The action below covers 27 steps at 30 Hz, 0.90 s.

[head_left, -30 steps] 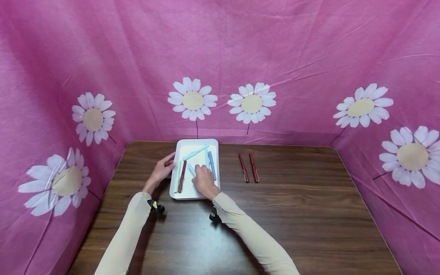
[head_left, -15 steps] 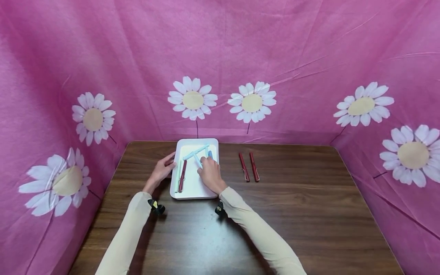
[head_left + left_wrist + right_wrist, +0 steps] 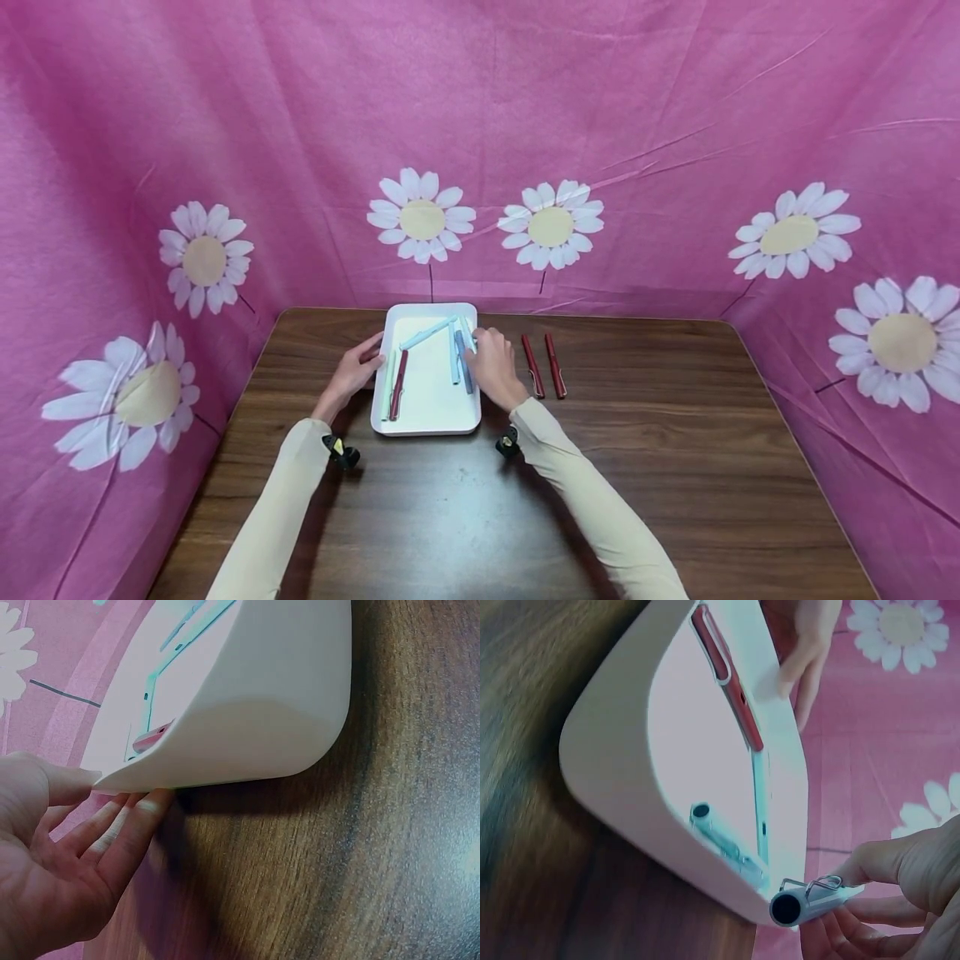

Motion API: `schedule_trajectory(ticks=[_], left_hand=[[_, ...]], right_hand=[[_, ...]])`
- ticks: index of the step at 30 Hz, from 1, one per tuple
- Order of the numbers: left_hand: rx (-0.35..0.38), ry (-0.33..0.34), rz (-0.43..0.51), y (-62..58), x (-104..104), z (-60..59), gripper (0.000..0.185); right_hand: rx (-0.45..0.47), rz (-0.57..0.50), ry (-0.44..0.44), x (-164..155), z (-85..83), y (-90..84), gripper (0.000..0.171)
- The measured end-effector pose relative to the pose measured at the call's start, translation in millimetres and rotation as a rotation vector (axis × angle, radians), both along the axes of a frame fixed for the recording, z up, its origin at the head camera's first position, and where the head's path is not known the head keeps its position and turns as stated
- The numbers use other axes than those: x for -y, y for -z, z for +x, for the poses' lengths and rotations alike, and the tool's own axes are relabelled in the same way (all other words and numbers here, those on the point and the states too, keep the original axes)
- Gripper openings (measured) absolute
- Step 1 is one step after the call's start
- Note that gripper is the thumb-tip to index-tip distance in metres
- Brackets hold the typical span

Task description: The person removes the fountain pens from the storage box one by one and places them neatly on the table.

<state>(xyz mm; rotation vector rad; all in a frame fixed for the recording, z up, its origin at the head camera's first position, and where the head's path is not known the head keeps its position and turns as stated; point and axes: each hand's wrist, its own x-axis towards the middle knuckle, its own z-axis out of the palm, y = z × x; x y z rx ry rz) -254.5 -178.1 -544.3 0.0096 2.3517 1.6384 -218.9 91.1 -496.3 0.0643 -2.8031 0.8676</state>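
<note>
My left hand point(image 3: 351, 379) grips the left rim of a white tray point(image 3: 427, 429), thumb on the rim and fingers against the outer side below it. At the tray's right rim, my right hand point(image 3: 495, 367) pinches a blue-grey pen point(image 3: 821, 900) between thumb and fingers; its clip shows in the right wrist view. Beside it lies a light blue pen point(image 3: 453, 358) inside the tray. Another light blue pen point(image 3: 426, 333) slants across the far end. Along the left wall lie a dark red pen point(image 3: 398, 387) and a pale green pen point(image 3: 387, 387).
Two dark red pens point(image 3: 532, 367) lie side by side on the wooden table point(image 3: 637, 467), to the right of the tray and my right hand. A pink curtain point(image 3: 637, 100) with printed daisies stands behind the table and along both sides.
My right hand has moved from the tray's middle to its right rim. A light blue pen that lay slanted in the middle now lies along the right side. The left hand stays put.
</note>
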Motion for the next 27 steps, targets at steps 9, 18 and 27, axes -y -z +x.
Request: schedule_trajectory(ticks=[9, 18, 27], left_hand=[[0.043, 0.001, -0.011, 0.4, 0, 1.0, 0.057], [0.034, 0.003, 0.005, -3.3, 0, 1.2, 0.058], [0.048, 0.001, 0.000, -2.0, 1, 2.0, 0.057]], right_hand=[[-0.012, -0.015, 0.050, -33, -1.5, -2.5, 0.017], [0.004, -0.038, 0.133, -69, -4.3, -3.3, 0.017], [0.075, -0.068, 0.192, -109, -5.4, 1.0, 0.024]])
